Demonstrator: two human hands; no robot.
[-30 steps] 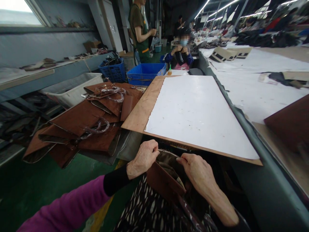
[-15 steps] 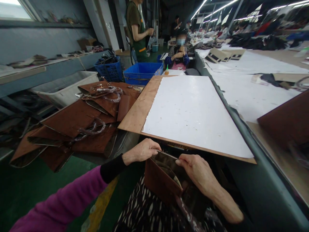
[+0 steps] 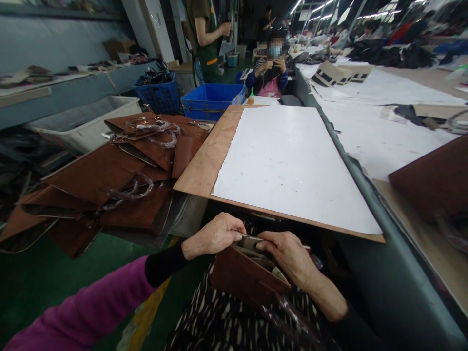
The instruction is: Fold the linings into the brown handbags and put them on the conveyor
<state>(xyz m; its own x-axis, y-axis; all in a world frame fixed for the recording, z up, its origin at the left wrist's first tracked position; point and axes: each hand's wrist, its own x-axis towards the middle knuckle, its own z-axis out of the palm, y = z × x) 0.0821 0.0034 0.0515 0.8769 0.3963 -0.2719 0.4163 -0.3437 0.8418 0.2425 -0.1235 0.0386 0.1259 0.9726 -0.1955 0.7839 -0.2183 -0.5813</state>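
Observation:
A brown bag (image 3: 239,279) rests on the lap, its mouth facing up and a beige lining showing inside. My left hand (image 3: 216,235) pinches the far rim of the bag near its left end. Close beside it, my right hand (image 3: 288,256) grips the same rim between thumb and fingers. Clear plastic wrap covers a handle (image 3: 292,317) hanging at the near side of the bag. The bag lies just below the near edge of a board topped with a white sheet (image 3: 288,165).
Brown bags (image 3: 98,175) with wrapped handles are piled at the left. Behind them stand a grey bin (image 3: 84,124) and a blue crate (image 3: 214,100). Another brown piece (image 3: 435,180) leans at the right. A masked person (image 3: 270,73) sits beyond the board.
My right hand has moved slightly left along the rim, closer to my left hand. The bag has turned a little and its near side sits lower. The whole view has shifted slightly.

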